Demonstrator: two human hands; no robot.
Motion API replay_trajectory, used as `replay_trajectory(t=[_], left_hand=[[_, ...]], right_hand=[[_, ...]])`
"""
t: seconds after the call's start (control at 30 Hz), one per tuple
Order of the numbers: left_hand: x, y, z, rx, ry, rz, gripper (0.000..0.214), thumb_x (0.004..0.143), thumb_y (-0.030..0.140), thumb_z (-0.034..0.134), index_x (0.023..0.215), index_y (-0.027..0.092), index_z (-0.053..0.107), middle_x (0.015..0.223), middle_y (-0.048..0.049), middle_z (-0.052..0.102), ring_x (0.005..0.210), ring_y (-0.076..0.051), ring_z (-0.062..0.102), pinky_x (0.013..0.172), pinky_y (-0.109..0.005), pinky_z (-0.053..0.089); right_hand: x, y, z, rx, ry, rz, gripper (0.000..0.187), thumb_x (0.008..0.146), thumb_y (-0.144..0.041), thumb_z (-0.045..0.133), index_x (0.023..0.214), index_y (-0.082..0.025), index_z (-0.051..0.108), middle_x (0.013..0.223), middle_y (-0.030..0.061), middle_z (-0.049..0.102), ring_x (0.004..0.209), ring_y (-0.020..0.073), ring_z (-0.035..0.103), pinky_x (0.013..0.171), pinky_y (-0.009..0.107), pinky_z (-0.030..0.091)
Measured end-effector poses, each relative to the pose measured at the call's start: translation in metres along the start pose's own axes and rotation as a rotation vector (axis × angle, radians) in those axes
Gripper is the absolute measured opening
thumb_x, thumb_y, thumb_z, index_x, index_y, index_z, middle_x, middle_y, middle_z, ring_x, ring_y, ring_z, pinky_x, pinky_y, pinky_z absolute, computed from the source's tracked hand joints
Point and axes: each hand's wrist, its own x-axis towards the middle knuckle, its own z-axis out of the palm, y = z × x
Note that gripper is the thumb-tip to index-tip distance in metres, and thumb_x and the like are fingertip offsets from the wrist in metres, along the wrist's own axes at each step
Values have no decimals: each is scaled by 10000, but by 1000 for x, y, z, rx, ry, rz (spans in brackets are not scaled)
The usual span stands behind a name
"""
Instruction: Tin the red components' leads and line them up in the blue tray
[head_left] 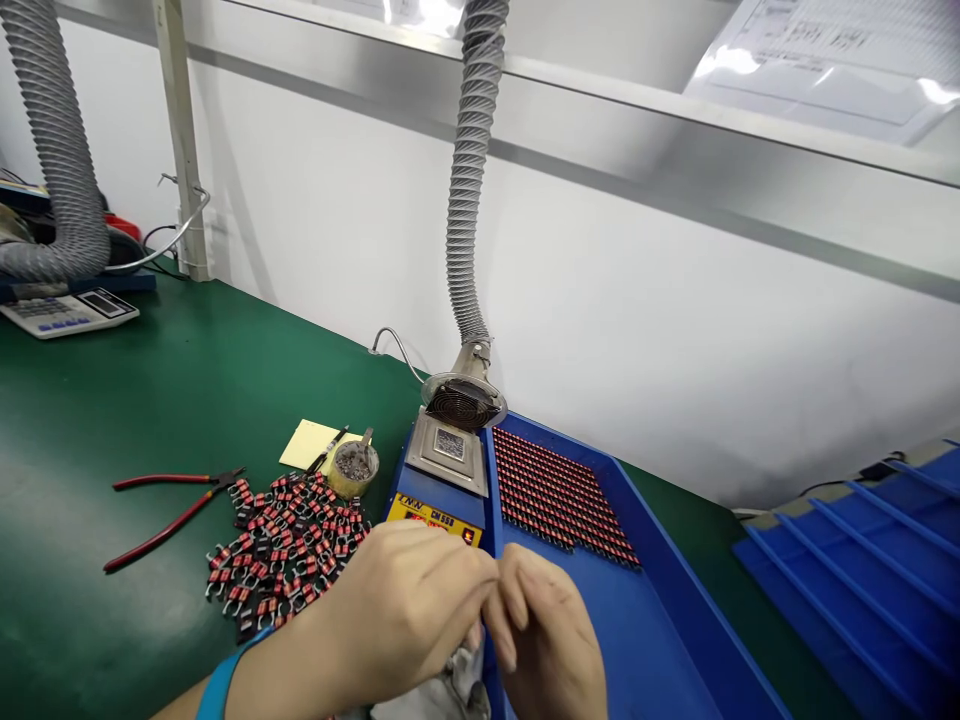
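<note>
Both left hand (416,600) and right hand (555,635) curl close — can't tell what's held — tray (690,610) spreading rightward to its rim.

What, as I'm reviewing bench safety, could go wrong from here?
Burns: the left hand and right hand are near the solder pot; its display looks lit, so it may be hot.
Spill: the open jar stands beside the pile of red-and-black components; a knock might spill it onto them.
Disorder: the right hand could bump the blue tray, disturbing its component rows.
</note>
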Motion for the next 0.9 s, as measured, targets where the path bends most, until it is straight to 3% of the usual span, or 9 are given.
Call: replay_trajectory(t=[0.07, 0.17, 0.2, 0.4, 0.6, 0.67, 0.77, 0.83, 0.9], left_hand=[[0, 2, -4, -142, -28, -138, 228, 971, 145, 392, 857, 166, 588, 708, 1, 656, 616, -116, 592, 626, -216, 436], [0, 5, -11, -368, -136, -387, 167, 968, 193, 455, 860, 196, 582, 739, 33, 617, 671, -92, 572, 663, -172, 425], [0, 5, -13, -440, -167, -446, 162, 963, 204, 471, 841, 202, 576, 725, 47, 591, 668, -85, 553, 660, -164, 414], [5, 5, -16, -645, -229, -559, 137, 935, 200, 499, 822, 200, 577, 751, 49, 562, 705, -92, 511, 683, -187, 383], [8, 1, -19, -685, -201, -644, 147, 938, 248, 511, 812, 204, 573, 732, 48, 521, 713, -107, 477, 683, -226, 359], [6, -2, -18, -813, -165, -681, 115, 931, 283, 532, 1030, 242, 574, 846, 35, 534, 791, -121, 491, 720, -234, 383], [3, -4, -12, -1030, -118, -683, 400, 936, 269, 520, 1316, 305, 401, 1029, 6, 543, 935, -140, 533, 867, -281, 434], [1, -3, -7, -1053, -57, -692, 413, 940, 259, 524, 1330, 299, 395, 1120, -22, 591, 1065, -164, 560, 972, -326, 424], [0, -2, -4, -1017, -10, -695, 422, 916, 261, 583, 1313, 291, 444, 1245, -46, 620, 1215, -191, 537, 1046, -340, 396]], right_hand=[[2, -3, -3, -28, 2, -119, 372, 957, -333, 527, 618, -196, 598, 511, -3, 565, 524, 141, 578, 573, 261, 515], [2, -3, -8, -241, 9, -305, 53, 880, -248, 675, 910, -235, 717, 818, 35, 720, 819, 177, 681, 752, 270, 552], [1, -2, -8, -280, -1, -330, 100, 871, -222, 689, 963, -251, 717, 862, 31, 731, 855, 178, 685, 780, 274, 554], [-2, 2, -4, -286, 45, -392, 82, 910, -191, 633, 879, -237, 694, 770, -4, 695, 766, 150, 663, 718, 263, 544], [4, -10, -15, -146, 337, -387, 129, 881, -255, 683, 765, -204, 659, 622, -35, 629, 647, 114, 630, 669, 209, 520], [5, -8, -15, -132, 253, -315, 136, 864, -253, 704, 741, -202, 673, 633, -22, 643, 667, 119, 627, 690, 218, 522], [4, 5, -5, 79, 133, -76, 149, 856, -271, 708, 718, -226, 675, 640, -28, 626, 661, 118, 618, 671, 226, 525], [2, 14, 5, 251, 149, 89, 57, 816, -297, 748, 808, -262, 705, 765, -15, 678, 741, 138, 658, 705, 253, 547], [-1, 21, 13, 361, 207, 212, 205, 768, -348, 791, 954, -302, 719, 960, 12, 718, 864, 180, 693, 783, 311, 568]])
